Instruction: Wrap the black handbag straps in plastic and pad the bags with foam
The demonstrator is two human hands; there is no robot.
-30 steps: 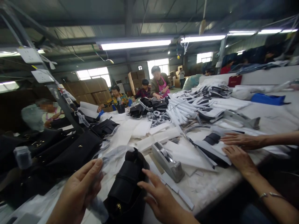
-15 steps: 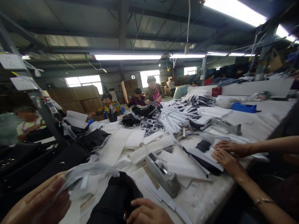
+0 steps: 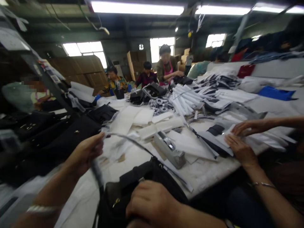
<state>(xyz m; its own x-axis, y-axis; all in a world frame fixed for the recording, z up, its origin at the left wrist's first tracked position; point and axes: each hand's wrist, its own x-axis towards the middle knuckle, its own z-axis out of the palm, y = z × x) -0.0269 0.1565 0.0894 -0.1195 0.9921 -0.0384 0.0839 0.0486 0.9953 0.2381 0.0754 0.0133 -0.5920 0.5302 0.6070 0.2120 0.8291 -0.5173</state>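
A black handbag (image 3: 130,175) with a small gold clasp is at the lower middle, close to me. My left hand (image 3: 91,150) is closed around the bag's strap (image 3: 133,140), pulling it up and out to the left in an arc. Part of the strap looks wrapped in greyish film. My right hand (image 3: 152,199) curls over the front of the bag, with its fingertips partly hidden. Just beyond the bag stands a grey tape dispenser (image 3: 169,150).
White sheets (image 3: 146,131) and rolled white pieces (image 3: 185,98) cover much of the table. Black bags (image 3: 71,133) are piled at left. On the right, a co-worker's hands (image 3: 239,145) press on white and black pieces. Other people sit or stand across the table.
My left hand has moved right and closed on the strap, away from the loose clear film. The bag has turned and shows its clasp. The view has tilted down.
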